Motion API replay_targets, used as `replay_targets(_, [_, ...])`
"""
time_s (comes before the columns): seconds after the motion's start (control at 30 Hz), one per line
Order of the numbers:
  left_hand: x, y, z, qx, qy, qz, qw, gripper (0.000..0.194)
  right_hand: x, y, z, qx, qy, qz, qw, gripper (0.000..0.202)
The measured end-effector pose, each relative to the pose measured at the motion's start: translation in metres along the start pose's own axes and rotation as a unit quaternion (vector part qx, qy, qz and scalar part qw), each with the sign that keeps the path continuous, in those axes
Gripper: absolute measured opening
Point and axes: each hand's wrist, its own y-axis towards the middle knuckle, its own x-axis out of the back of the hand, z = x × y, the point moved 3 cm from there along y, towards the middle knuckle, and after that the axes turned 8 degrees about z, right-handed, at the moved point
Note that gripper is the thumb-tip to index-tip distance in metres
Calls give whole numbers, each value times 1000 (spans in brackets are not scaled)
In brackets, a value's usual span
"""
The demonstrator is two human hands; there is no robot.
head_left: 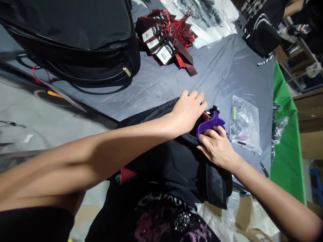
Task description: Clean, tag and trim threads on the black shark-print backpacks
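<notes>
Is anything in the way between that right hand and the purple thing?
No, nothing visible is. The right hand touches the purple piece directly, at the opening of the black bag.

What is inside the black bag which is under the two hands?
At the mouth of the black bag, a purple piece shows, touched by the right hand, with red material beside it. The deeper inside cannot be seen: the left hand and dark fabric cover it.

2 hands (188, 112) (217, 148), 1 purple piece (210, 125)
</notes>
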Motion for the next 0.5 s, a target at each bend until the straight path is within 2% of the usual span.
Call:
replay_targets(0.13, [-1,0,1,-3,-15,1,1000,55,0,-2,3,-14,-4,-16,1000,33])
replay_targets(0.2, [-2,0,1,-4,-22,-4,1000,55,0,1,6,-15,-12,-7,1000,38])
replay_targets(0.33, [-5,1,1,-3,-12,-3,1000,59,0,5,8,-38,-7,15,999,36])
replay_targets(0.43, [-3,3,0,2,-4,15,1000,63,-2,6,8,-43,7,-8,999,38])
replay_targets(0.5, [2,4,1,4,2,47,999,75,-6,5,9,-59,5,-27,998,40])
